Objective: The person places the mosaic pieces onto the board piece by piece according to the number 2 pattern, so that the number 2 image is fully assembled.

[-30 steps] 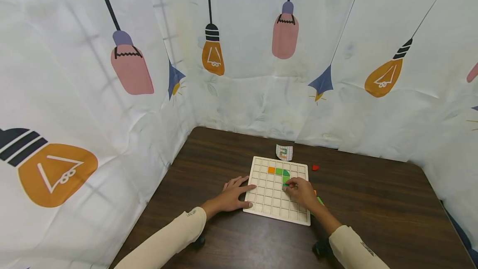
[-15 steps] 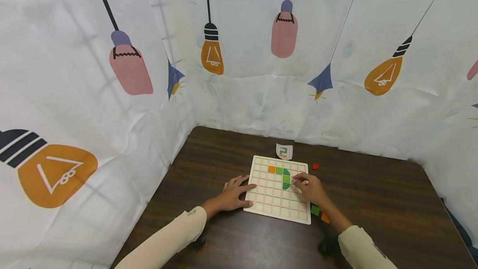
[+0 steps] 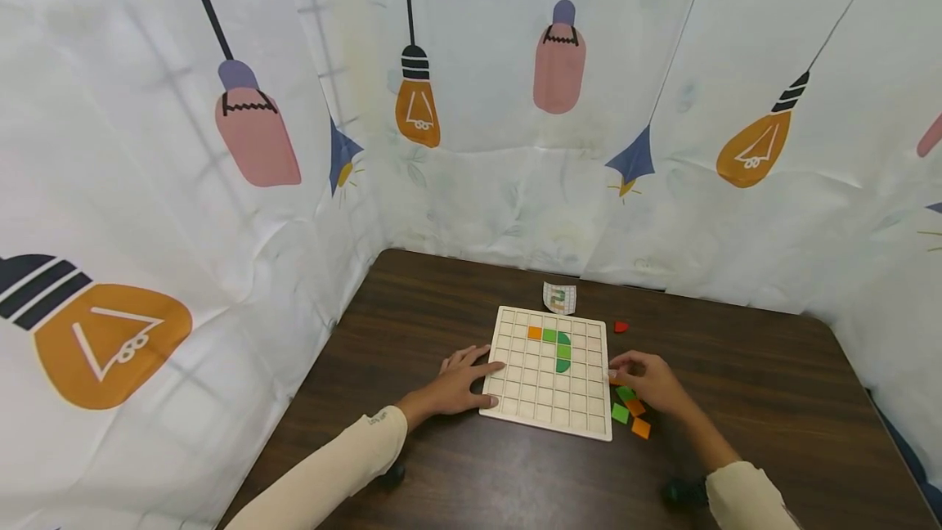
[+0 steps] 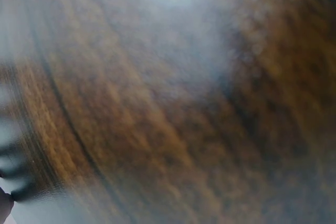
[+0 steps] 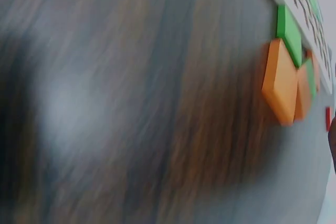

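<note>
A pale square grid board (image 3: 530, 407) lies on the dark wood table. In its upper part sit an orange square tile (image 3: 535, 333), two green squares and two dark green quarter-round tiles (image 3: 563, 366). My left hand (image 3: 458, 384) rests along the board's left edge, fingers spread and touching it. My right hand (image 3: 651, 383) hovers at the board's right edge, with loosely bent fingers over an orange tile (image 3: 615, 381); I see no tile lifted in it. Beside it lie loose green tiles (image 3: 621, 413) and orange tiles (image 5: 282, 85).
A small paper card (image 3: 560, 298) with a printed grid pattern stands or lies behind the board. A red quarter-round tile (image 3: 621, 326) lies right of the board's far corner. Patterned white cloth (image 3: 486, 203) surrounds the table (image 3: 751, 399) at the back and left.
My right hand has left the tiles on the board and moved right to the loose pile. The lower dark green quarter-round now lies uncovered on the grid. My left hand has stayed put.
</note>
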A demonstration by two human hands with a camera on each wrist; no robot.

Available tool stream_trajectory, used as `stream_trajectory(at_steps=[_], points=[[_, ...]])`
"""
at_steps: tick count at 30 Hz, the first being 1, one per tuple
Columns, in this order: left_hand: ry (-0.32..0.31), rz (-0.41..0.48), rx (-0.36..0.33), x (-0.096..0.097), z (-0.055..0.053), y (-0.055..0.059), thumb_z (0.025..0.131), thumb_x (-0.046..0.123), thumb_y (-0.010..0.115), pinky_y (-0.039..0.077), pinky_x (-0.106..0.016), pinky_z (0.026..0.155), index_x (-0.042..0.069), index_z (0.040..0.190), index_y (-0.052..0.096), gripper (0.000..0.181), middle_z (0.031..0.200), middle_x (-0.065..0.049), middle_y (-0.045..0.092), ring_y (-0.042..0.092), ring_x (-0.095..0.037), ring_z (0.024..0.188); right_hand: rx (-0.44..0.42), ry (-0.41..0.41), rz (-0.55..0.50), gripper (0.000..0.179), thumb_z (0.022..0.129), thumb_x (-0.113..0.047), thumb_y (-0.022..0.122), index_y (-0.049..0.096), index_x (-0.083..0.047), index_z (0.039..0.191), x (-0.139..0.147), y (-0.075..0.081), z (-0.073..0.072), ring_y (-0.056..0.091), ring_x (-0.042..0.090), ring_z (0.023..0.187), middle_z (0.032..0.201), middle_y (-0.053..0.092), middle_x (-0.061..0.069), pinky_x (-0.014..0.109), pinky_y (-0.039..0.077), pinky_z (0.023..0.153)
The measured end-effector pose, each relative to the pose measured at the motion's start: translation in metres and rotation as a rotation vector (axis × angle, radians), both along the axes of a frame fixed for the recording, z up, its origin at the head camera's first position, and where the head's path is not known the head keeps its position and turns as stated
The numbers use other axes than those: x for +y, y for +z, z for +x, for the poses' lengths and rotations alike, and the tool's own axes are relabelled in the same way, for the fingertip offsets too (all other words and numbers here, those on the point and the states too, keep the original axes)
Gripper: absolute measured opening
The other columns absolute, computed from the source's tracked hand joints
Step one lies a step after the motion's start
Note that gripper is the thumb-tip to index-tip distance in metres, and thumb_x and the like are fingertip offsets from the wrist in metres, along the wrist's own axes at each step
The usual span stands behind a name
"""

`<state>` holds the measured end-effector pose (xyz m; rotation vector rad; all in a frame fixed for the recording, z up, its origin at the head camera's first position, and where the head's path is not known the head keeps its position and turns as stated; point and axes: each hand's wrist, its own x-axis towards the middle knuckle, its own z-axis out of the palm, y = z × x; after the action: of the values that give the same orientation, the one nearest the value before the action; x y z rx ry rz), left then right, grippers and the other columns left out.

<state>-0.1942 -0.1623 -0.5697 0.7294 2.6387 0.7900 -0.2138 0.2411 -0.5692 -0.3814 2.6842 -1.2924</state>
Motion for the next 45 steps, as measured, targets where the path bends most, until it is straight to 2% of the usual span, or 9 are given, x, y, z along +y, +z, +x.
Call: stream_trajectory(at_steps=[2, 6, 14, 20, 26, 33, 39, 45], points=[[0.001, 0.001, -0.001, 0.0, 0.0, 0.0, 0.093, 0.05, 0.067, 0.021, -0.067, 0.109, 0.028, 0.153, 0.046, 0.066, 0.166, -0.008, 0.023, 0.018, -0.041, 0.151, -0.001, 0.006, 0.009, 0.024, 0.091, -0.022, 0.075, 0.072, -0.005, 0.108, 0.006, -0.002, 0.003, 0.051, 0.008, 0.059, 0.085, 0.063, 0.003, 0.026, 0.044, 0.052], [0.002, -0.001, 0.003, 0.0, 0.001, 0.0, 0.094, 0.05, 0.066, 0.021, -0.067, 0.11, 0.028, 0.153, 0.046, 0.066, 0.166, -0.008, 0.023, 0.018, -0.04, 0.151, 0.011, 0.025, 0.057, 0.029, 0.09, -0.026, 0.078, 0.072, -0.007, 0.11, 0.017, -0.005, 0.008, 0.051, 0.006, 0.065, 0.086, 0.062, 0.0, 0.025, 0.043, 0.056], [0.004, -0.002, 0.003, 0.0, 0.001, -0.001, 0.093, 0.05, 0.067, 0.02, -0.067, 0.11, 0.028, 0.153, 0.046, 0.066, 0.166, -0.008, 0.023, 0.017, -0.04, 0.151, -0.089, 0.011, 0.101, 0.038, 0.086, -0.031, 0.08, 0.069, -0.008, 0.115, 0.021, -0.006, 0.014, 0.052, 0.015, 0.077, 0.096, 0.06, 0.005, 0.026, 0.044, 0.061], [0.003, -0.002, 0.009, 0.0, 0.0, -0.002, 0.093, 0.051, 0.067, 0.021, -0.067, 0.109, 0.028, 0.153, 0.046, 0.067, 0.166, -0.008, 0.023, 0.018, -0.04, 0.151, -0.051, -0.014, 0.137, 0.033, 0.087, -0.029, 0.079, 0.07, -0.009, 0.112, 0.019, -0.005, 0.014, 0.052, 0.015, 0.08, 0.095, 0.062, 0.003, 0.026, 0.044, 0.066], [0.005, -0.002, 0.008, 0.0, 0.001, -0.001, 0.093, 0.05, 0.066, 0.021, -0.067, 0.109, 0.029, 0.152, 0.046, 0.066, 0.166, -0.008, 0.024, 0.018, -0.04, 0.151, -0.014, 0.0, 0.183, 0.032, 0.087, -0.032, 0.079, 0.072, -0.012, 0.111, 0.021, -0.005, 0.013, 0.056, 0.016, 0.089, 0.097, 0.066, 0.001, 0.029, 0.046, 0.075], [0.008, -0.001, 0.002, 0.0, 0.001, 0.001, 0.094, 0.049, 0.067, 0.021, -0.066, 0.109, 0.028, 0.152, 0.046, 0.066, 0.166, -0.008, 0.023, 0.019, -0.04, 0.15, -0.027, 0.028, 0.198, 0.036, 0.086, -0.033, 0.081, 0.074, -0.012, 0.114, 0.026, -0.005, 0.012, 0.056, 0.017, 0.091, 0.103, 0.066, 0.002, 0.027, 0.043, 0.071], [0.007, -0.005, 0.001, 0.0, 0.001, -0.002, 0.094, 0.05, 0.066, 0.021, -0.067, 0.109, 0.03, 0.153, 0.045, 0.065, 0.167, -0.009, 0.022, 0.018, -0.041, 0.151, -0.032, 0.019, 0.204, 0.038, 0.087, -0.031, 0.08, 0.073, -0.009, 0.118, 0.026, -0.004, 0.012, 0.054, 0.017, 0.089, 0.104, 0.066, 0.004, 0.026, 0.041, 0.069], [0.01, -0.008, 0.005, 0.0, 0.001, -0.004, 0.093, 0.051, 0.066, 0.021, -0.066, 0.109, 0.03, 0.153, 0.045, 0.066, 0.167, -0.007, 0.022, 0.018, -0.039, 0.151, -0.008, 0.002, 0.206, 0.035, 0.087, -0.03, 0.08, 0.075, -0.009, 0.114, 0.025, -0.005, 0.013, 0.056, 0.017, 0.09, 0.102, 0.067, 0.004, 0.028, 0.043, 0.071]])
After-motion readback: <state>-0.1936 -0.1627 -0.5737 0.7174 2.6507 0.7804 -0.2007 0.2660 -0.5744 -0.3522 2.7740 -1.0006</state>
